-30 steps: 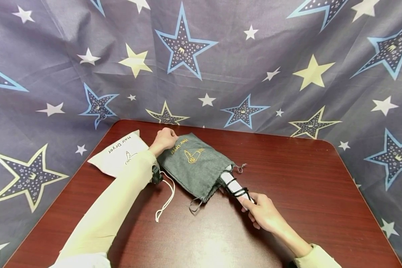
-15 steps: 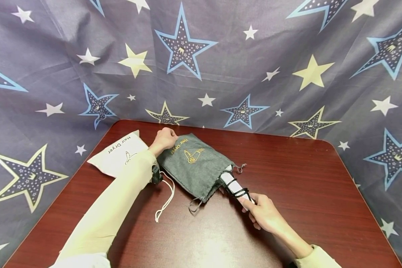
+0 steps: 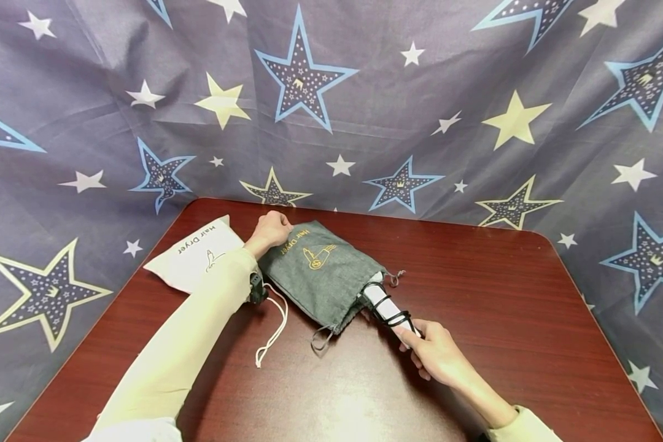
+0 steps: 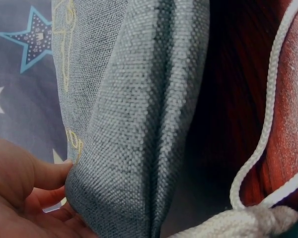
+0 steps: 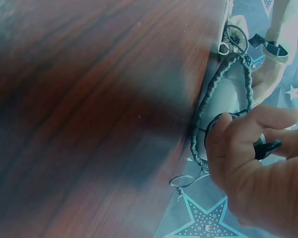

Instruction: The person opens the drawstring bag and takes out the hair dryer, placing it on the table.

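- In the head view, we find the grey bag [image 3: 331, 276] lying on the table [image 3: 503, 294], its mouth toward 4 o'clock.
- We note the left hand [image 3: 272, 229] at the bag's 10 o'clock, thumb and fingers pinching its corner.
- We observe the right hand [image 3: 439, 353] clamped on the white handle [image 3: 388, 307], wound with black cord [image 3: 400, 316], projecting from the mouth.
- We record the white bag [image 3: 197, 256] at 9 o'clock from the grey.

The sleeves [image 3: 185, 344] are pale yellow, with a black device [image 3: 258, 288] by the left cuff [image 3: 242, 264].
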Demonstrator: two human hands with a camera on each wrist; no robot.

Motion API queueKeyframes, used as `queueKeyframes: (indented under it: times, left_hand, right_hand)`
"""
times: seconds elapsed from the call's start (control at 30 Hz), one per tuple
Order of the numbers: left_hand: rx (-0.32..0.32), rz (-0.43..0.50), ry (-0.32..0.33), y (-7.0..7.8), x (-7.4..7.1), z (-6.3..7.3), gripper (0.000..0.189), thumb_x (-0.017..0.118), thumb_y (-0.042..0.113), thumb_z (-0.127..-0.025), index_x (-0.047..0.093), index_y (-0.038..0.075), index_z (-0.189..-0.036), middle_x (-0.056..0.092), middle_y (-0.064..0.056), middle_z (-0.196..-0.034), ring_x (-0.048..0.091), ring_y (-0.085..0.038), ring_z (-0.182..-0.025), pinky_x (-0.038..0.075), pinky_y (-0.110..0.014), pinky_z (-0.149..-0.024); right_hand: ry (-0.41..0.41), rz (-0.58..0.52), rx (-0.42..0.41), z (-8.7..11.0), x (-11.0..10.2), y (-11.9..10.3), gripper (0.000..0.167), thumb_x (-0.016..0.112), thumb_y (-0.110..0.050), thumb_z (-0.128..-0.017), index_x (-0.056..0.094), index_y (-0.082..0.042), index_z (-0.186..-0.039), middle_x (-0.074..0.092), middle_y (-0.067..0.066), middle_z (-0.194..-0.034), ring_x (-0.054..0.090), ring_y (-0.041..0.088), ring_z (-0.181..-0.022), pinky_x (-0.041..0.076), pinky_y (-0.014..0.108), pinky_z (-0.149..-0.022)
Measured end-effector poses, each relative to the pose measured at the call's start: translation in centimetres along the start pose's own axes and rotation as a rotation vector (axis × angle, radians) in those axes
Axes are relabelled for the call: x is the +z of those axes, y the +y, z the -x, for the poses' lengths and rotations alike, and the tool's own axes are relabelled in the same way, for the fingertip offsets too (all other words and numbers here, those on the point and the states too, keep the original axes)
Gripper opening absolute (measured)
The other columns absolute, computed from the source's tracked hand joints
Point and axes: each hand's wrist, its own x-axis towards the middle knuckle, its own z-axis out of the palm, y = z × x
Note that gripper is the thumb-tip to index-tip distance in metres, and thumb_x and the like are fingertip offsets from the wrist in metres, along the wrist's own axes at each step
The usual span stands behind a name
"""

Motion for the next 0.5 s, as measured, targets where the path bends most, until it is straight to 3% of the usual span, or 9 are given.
queueKeyframes:
  times: [0.13,0.17,0.33,0.37,0.4,0.5]
  left_hand:
    - [-0.003,0.005,0.003,0.1,0.0,0.1,0.026,0.058,0.013,-0.104,0.063,0.006,-0.08,0.072,-0.016,-0.11,0.06,-0.033,-0.094,0.047,-0.039,-0.08]
    - [0.014,0.02,0.006,-0.8,0.5,-0.7,0.027,0.059,0.015,-0.104,0.063,0.009,-0.077,0.073,-0.013,-0.107,0.06,-0.03,-0.091,0.047,-0.038,-0.078]
    - [0.021,0.023,0.008,-1.0,0.5,-0.7,0.033,0.06,0.015,-0.103,0.057,0.012,-0.071,0.065,-0.009,-0.089,0.056,-0.029,-0.084,0.045,-0.037,-0.075]
    - [0.024,0.025,0.008,-1.0,0.5,-0.7,0.033,0.06,0.015,-0.103,0.056,0.012,-0.071,0.064,-0.009,-0.088,0.056,-0.03,-0.084,0.045,-0.037,-0.075]
    - [0.013,0.006,0.014,-0.2,0.0,0.1,0.032,0.059,0.012,-0.103,0.057,0.01,-0.071,0.064,-0.011,-0.088,0.057,-0.031,-0.086,0.045,-0.038,-0.077]
    - [0.024,-0.007,0.032,-0.4,0.1,-0.2,0.027,0.059,0.012,-0.101,0.061,0.008,-0.075,0.066,-0.012,-0.09,0.059,-0.033,-0.09,0.047,-0.039,-0.08]
  right_hand:
    - [0.001,0.001,-0.004,0.1,-0.1,-0.1,0.032,0.065,-0.029,-0.105,0.064,-0.001,-0.09,0.049,0.004,-0.054,0.042,0.013,-0.041,0.038,0.028,-0.039]
    - [0.002,0.002,-0.006,0.1,-0.1,-0.1,0.032,0.065,-0.029,-0.105,0.064,-0.001,-0.09,0.049,0.004,-0.054,0.042,0.013,-0.041,0.038,0.028,-0.039]
    - [0.008,-0.001,0.001,0.1,-0.1,0.0,0.032,0.065,-0.029,-0.105,0.064,-0.001,-0.09,0.049,0.004,-0.055,0.042,0.013,-0.042,0.038,0.027,-0.039]
    - [0.008,-0.004,0.004,0.1,-0.1,0.0,0.032,0.065,-0.029,-0.105,0.064,0.0,-0.091,0.049,0.004,-0.055,0.042,0.013,-0.042,0.037,0.027,-0.039]
    - [0.009,-0.006,0.005,0.1,-0.1,0.1,0.032,0.065,-0.028,-0.105,0.064,0.0,-0.091,0.049,0.004,-0.055,0.042,0.013,-0.043,0.037,0.027,-0.039]
    - [0.013,-0.012,0.008,0.0,-0.1,0.2,0.032,0.065,-0.028,-0.105,0.064,0.0,-0.09,0.049,0.004,-0.055,0.042,0.013,-0.043,0.037,0.026,-0.039]
